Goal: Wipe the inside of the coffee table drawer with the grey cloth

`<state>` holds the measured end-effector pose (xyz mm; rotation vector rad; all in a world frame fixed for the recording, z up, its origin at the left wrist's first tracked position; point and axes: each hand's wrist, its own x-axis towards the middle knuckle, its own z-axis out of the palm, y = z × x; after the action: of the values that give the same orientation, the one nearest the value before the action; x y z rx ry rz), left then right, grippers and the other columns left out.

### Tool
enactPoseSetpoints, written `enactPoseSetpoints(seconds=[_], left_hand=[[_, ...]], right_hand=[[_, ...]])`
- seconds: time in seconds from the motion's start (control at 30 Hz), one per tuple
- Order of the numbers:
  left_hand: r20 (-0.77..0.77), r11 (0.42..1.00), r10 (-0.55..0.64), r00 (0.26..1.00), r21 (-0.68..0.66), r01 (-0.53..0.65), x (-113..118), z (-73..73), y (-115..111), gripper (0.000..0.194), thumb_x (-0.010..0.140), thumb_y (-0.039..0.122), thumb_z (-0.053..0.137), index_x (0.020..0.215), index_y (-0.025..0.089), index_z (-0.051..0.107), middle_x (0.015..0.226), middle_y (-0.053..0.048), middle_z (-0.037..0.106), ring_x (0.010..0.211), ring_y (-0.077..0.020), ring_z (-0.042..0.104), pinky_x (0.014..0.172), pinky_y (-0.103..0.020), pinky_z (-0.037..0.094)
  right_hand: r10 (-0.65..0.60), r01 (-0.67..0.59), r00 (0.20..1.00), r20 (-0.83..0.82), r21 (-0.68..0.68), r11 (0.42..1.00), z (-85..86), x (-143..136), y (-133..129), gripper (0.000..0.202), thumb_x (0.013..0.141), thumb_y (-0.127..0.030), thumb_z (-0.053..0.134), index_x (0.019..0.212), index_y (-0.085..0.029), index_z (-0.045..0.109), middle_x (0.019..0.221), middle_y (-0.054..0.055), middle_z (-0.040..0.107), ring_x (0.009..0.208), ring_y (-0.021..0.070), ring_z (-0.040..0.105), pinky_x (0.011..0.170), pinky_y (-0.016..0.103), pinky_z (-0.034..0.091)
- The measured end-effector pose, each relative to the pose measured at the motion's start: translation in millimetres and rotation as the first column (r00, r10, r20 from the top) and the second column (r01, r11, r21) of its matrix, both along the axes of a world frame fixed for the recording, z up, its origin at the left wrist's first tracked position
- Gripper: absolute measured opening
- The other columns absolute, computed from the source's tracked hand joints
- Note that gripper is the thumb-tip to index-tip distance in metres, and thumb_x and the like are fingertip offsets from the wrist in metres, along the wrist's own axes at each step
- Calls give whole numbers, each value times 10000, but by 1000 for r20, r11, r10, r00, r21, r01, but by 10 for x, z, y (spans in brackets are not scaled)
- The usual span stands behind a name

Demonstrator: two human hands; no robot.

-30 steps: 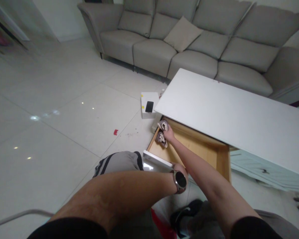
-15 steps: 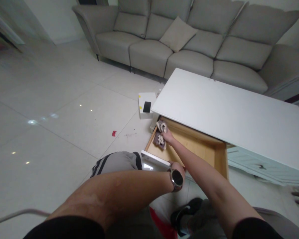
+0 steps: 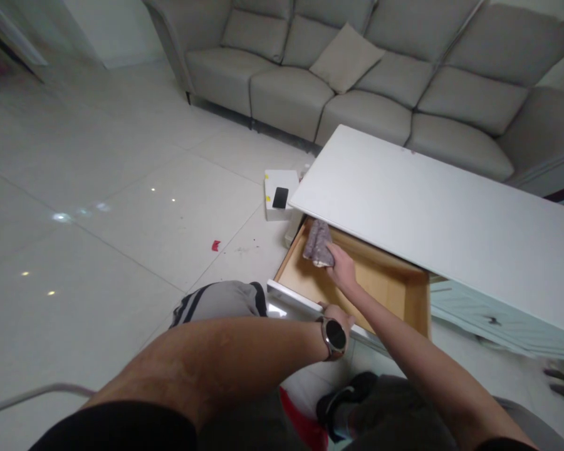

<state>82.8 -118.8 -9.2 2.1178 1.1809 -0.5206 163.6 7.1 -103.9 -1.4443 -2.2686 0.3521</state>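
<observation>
The white tabletop (image 3: 451,216) bears small reddish marks (image 3: 412,151) near its far edge. Below its near edge, the drawer (image 3: 380,279) stands open. On the glossy tiled floor (image 3: 117,144), a white box (image 3: 289,178) sits beside the tabletop's left corner, a red scrap (image 3: 215,245) lies farther left, and a grey sofa (image 3: 286,94) stands beyond the far edge.

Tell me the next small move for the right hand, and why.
Probably slide the cloth rightward along the drawer floor: the right hand holds it near the left end, the floor to its right looks bare, and the left hand is at the drawer's front.
</observation>
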Motion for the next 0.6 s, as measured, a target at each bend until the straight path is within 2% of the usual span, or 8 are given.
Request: enactPoseSetpoints(seconds=[0.1, 0.13, 0.2, 0.27, 0.37, 0.5, 0.6], left_hand=[[-17, 995, -98, 995, -17, 98, -23, 36, 12, 768, 770, 156, 740, 1492, 102, 487, 1368, -203, 665, 1259, -377, 619, 1107, -653, 419], [-22, 993, -118, 993, -28, 117, -32, 50, 15, 809, 753, 175, 764, 1501, 91, 469, 1382, -210, 653, 1259, -384, 616, 1107, -661, 418], [-27, 991, -134, 991, -30, 133, -46, 69, 14, 849, 739, 203, 784, 1512, 87, 453, 1391, -221, 643, 1259, -392, 613, 1107, -668, 415], [-31, 993, -115, 993, -1, 115, -49, 69, 4, 792, 779, 195, 741, 1514, 93, 462, 1380, -232, 647, 1266, -397, 610, 1104, -676, 414], [-12, 995, -96, 995, 25, 96, -34, 32, -13, 735, 810, 152, 689, 1513, 89, 480, 1359, -250, 654, 1273, -412, 605, 1095, -688, 419], [12, 994, -106, 994, 11, 105, -6, -13, -15, 893, 645, 149, 838, 1484, 115, 535, 1369, -256, 643, 1267, -469, 587, 1087, -703, 423], [7, 995, -98, 995, 4, 98, 0, -9, -3, 914, 614, 131, 852, 1473, 91, 542, 1368, -268, 640, 1229, -484, 603, 1084, -707, 423]], right_hand=[[157, -208, 922, 354, 111, 972, 121, 17, 171, 704, 886, -121, 518, 1559, -323, 460, 1644, 41, 407, 1432, 318, 418, 1088, 456, 453], [162, -230, 889, 428, 113, 967, 129, 3, 263, 679, 919, -133, 496, 1565, -336, 450, 1655, 37, 387, 1442, 329, 396, 1092, 474, 441], [119, -198, 849, 516, 102, 975, 101, -40, 467, 641, 953, -151, 462, 1565, -345, 450, 1659, 47, 379, 1433, 357, 387, 1075, 511, 436], [80, -145, 828, 554, 74, 987, 41, -93, 650, 602, 971, -165, 435, 1538, -360, 488, 1671, 43, 355, 1423, 387, 379, 1055, 549, 438], [114, -140, 815, 568, 4, 990, -43, -190, 824, 515, 986, -199, 429, 1438, -374, 602, 1690, 19, 310, 1439, 423, 330, 1080, 630, 392], [143, -124, 823, 550, -72, 990, -95, -321, 907, 417, 988, -221, 439, 1253, -335, 739, 1687, 8, 309, 1436, 456, 310, 1090, 709, 344], [149, -124, 816, 559, -83, 989, -105, -338, 917, 429, 983, -198, 410, 1195, -299, 769, 1682, 0, 321, 1443, 473, 288, 1081, 732, 348]])
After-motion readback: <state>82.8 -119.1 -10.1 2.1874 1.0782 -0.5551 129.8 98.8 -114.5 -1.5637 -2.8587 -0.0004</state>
